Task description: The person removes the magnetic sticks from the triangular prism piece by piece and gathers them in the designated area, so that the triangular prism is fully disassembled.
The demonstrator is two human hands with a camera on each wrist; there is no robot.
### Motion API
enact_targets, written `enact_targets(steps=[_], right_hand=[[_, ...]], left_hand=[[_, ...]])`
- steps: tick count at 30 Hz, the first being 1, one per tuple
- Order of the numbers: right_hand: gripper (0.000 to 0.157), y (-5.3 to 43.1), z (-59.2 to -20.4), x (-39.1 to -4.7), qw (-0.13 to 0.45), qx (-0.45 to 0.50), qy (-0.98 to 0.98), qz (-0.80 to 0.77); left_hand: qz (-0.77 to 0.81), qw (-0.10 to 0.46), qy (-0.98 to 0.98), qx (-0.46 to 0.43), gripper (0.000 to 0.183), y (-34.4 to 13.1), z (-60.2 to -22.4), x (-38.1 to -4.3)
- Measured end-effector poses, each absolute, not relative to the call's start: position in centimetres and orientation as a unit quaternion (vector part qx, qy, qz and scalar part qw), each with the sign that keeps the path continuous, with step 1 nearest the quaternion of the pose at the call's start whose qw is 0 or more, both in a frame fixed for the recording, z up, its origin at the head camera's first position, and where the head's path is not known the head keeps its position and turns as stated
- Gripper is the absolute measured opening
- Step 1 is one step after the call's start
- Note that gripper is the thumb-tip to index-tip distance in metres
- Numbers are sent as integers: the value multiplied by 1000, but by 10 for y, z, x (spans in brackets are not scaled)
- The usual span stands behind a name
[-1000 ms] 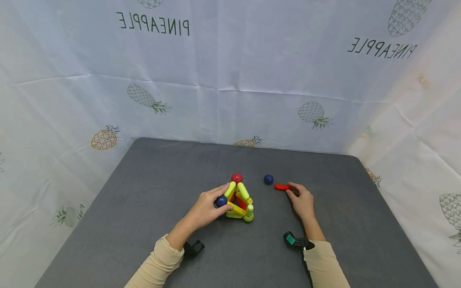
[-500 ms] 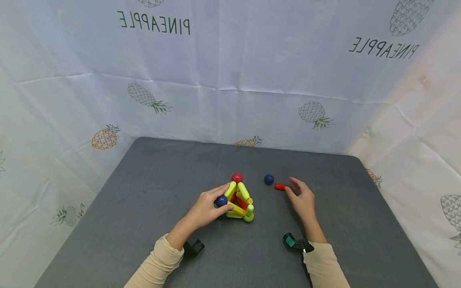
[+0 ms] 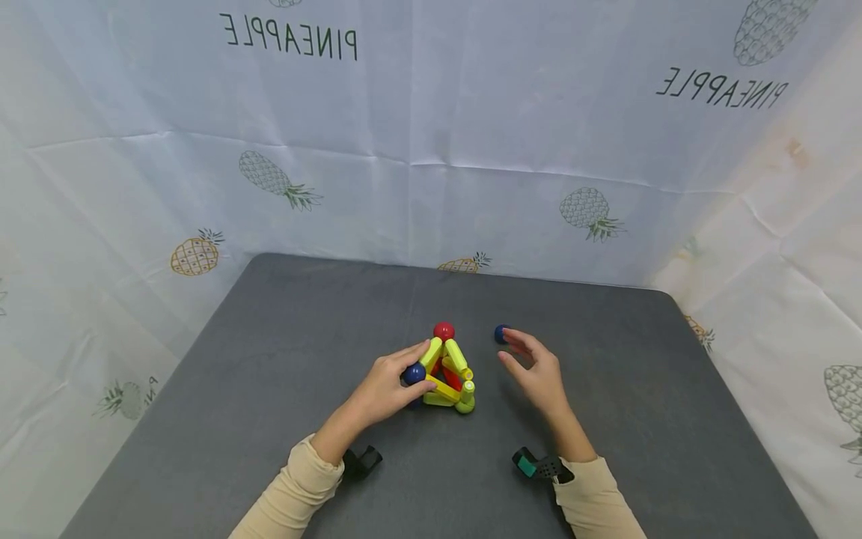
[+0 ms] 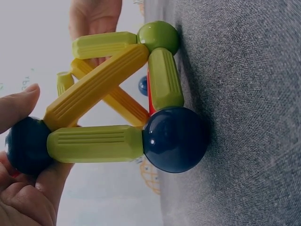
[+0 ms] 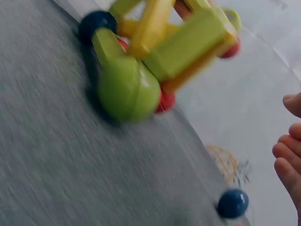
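Observation:
A toy frame of ridged rods joined by balls stands on the table. Its yellow rod slants between a green ball and an upper blue ball. My left hand grips that upper blue ball between thumb and fingers. A second, lower blue ball sits at the table surface. My right hand hovers right of the frame, fingers spread and apart from it. Just beyond its fingertips lies a loose blue ball. The red rod is hidden in the head view; only a red speck shows at the right wrist view's lower edge.
The dark grey table carries the frame near its middle. A red ball tops the frame's far side. Behind the table hangs a white cloth printed with pineapples. Both wrists wear black straps.
My right hand has drawn off the red rod and moved left toward the frame, now overlapping where the rod lay. The left hand keeps its grip in the same place.

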State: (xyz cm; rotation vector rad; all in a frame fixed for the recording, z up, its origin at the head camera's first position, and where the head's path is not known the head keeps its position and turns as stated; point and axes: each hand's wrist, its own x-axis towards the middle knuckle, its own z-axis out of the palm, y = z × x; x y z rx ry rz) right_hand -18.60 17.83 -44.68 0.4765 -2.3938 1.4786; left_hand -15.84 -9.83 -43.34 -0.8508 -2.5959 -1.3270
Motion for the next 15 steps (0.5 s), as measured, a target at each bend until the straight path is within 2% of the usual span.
enact_targets(steps=[5,15], right_hand=[[41,157,-423,-171,96,212,-814,532],[43,132,-422,-164,46,277,-783,555]], left_hand=[[-434,52,-856,-278,66,-98,-433,-158],[-433,54,-854,-283,65,-98,-431,-158]])
